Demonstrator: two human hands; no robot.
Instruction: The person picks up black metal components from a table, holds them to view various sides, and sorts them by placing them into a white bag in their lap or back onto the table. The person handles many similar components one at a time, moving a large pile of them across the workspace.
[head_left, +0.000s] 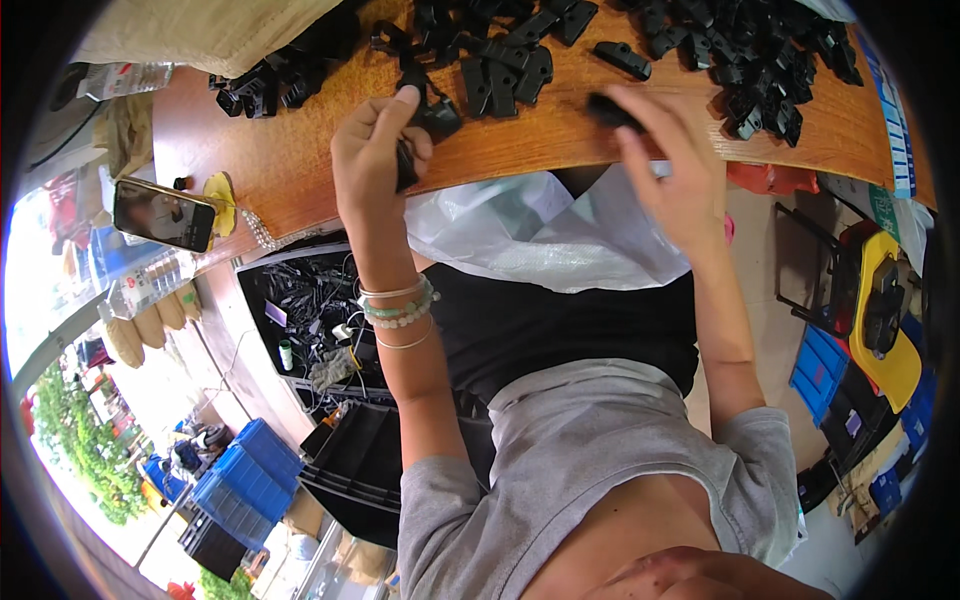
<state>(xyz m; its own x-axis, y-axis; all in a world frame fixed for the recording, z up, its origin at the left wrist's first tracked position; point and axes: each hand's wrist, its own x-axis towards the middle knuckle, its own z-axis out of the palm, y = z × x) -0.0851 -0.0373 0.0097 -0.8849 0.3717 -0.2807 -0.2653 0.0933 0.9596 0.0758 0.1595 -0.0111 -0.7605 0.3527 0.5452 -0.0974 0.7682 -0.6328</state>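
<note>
Grey shirt (600, 430) nearest the lens, beyond it a table (290, 165) with black parts (503, 85)

Left hand (372, 145) curls its fingers around a dark piece (405, 168); another part (437, 116) sits just past its fingertips, and several more lie beyond, toward the right hand (675, 165). That one is blurred, thumb and fingers parted, with a small piece (608, 110) at their tips; whether they grip it or only touch it, I cannot tell. One loose part (622, 60) lies just beyond the right hand, and a pile (770, 65) farther out to its right. Well left of the left hand is a phone (163, 215); below and between both hands spreads a white sheet (530, 235)
</note>
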